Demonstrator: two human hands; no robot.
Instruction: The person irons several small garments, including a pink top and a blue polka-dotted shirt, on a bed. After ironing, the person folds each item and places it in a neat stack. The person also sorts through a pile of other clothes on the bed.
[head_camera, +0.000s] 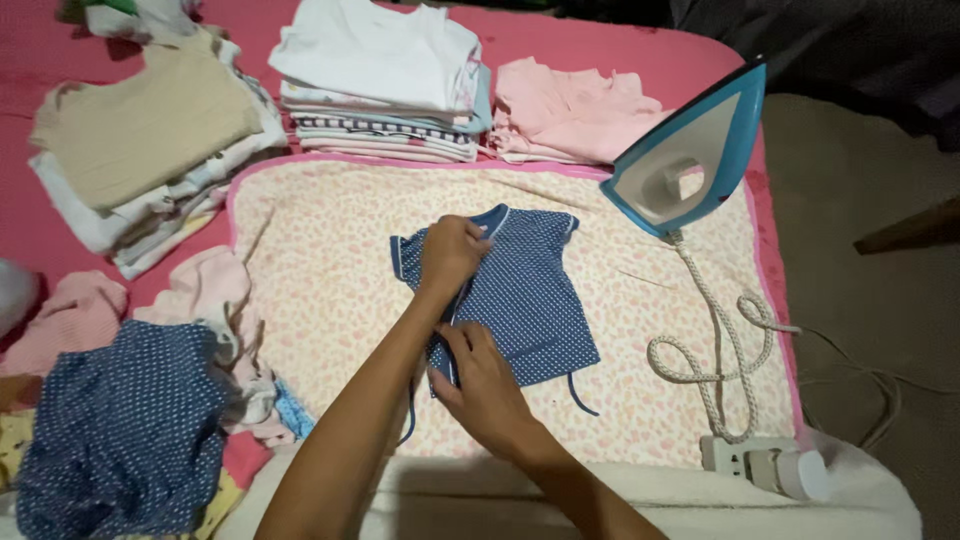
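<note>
A small blue baby shirt (535, 290) with white dots lies flat on a cream, pink-edged padded mat (320, 260). My left hand (450, 252) grips the shirt at its collar and left shoulder. My right hand (482, 378) pinches the shirt's front edge near the lower hem, where thin blue tie strings (580, 395) hang loose. My two forearms meet over the shirt's left half and hide part of it.
A blue and white iron (690, 150) stands upright at the mat's far right; its braided cord (715, 350) loops to a power strip (745, 452) beside a white bottle (800, 472). Folded stacks (385, 85) line the back. Loose clothes (130, 420) are heaped at left.
</note>
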